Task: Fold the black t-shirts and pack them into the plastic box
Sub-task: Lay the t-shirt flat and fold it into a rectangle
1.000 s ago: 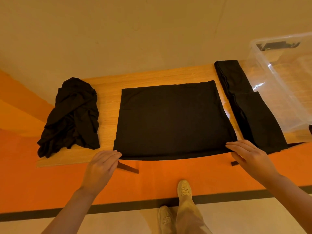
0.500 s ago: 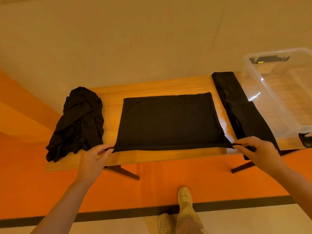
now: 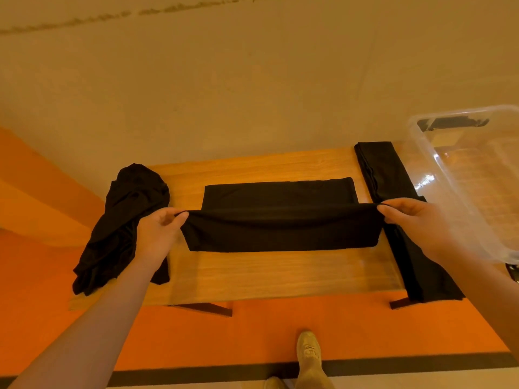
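On the wooden tabletop (image 3: pixel 280 276) lies a flat, partly folded black cotton t-shirt (image 3: pixel 280 228), and the person is in the middle of doubling it over. The left hand (image 3: pixel 157 234) pinches the raised edge at its left corner between thumb and fingertips, and the right hand (image 3: pixel 412 223) pinches the matching right corner the same way, so the edge hangs taut between them above the far half of the cloth. Holding both corners level keeps the fold line straight and stops the soft fabric from sagging or bunching in the middle; the lifted flap droops slightly at its centre all the same. The near side of the garment already forms a rounded fold resting on the wood, while the far half lies flat behind it. To the left, touching the left forearm in the view, sits a crumpled heap of black t-shirts (image 3: pixel 123 226), probably waiting its turn. On the right a long narrow strip of folded black fabric (image 3: pixel 393 192) runs from the far edge to the near edge of the tabletop, just beside the clear plastic storage box (image 3: pixel 460 197), which looks to hold no shirts yet. The likely next move is to carry the pinched edge forward and lay it down evenly on the far half.
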